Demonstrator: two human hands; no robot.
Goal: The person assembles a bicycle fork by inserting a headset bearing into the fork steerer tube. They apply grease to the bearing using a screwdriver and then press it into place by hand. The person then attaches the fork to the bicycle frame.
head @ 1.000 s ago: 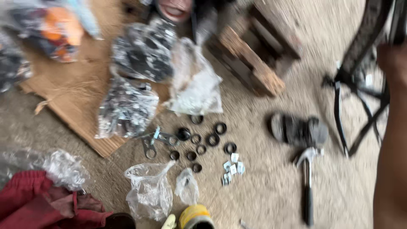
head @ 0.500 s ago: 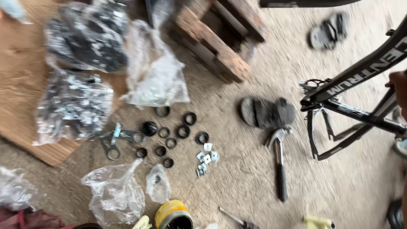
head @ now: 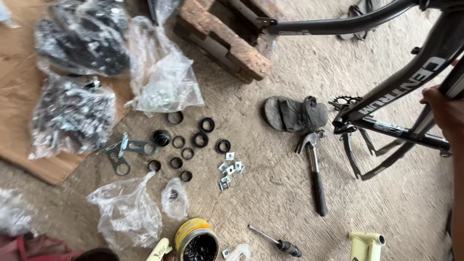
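A black bicycle frame (head: 386,94) stands at the right, with its chainring and stays above the concrete floor. My right hand (head: 447,113) reaches in from the right edge and grips one of the frame's tubes; my arm runs down that edge. My left hand is out of view. On the floor left of the frame lie a dark sandal (head: 295,113) and a claw hammer (head: 316,179). Further left lie several black rings (head: 193,140), small metal clips (head: 229,169) and flat metal brackets (head: 128,147).
A wooden pallet block (head: 222,38) sits at the top. Clear bags of hardware (head: 164,82) rest partly on cardboard (head: 19,96) at the left. Near the bottom edge are an open yellow tin of black grease (head: 195,239), a screwdriver (head: 275,240), empty bags (head: 125,212) and a pale yellow tube (head: 365,244).
The view has swung right and closer to the floor, so the bicycle frame fills more of the right side. My right hand now sits on the frame's tube.
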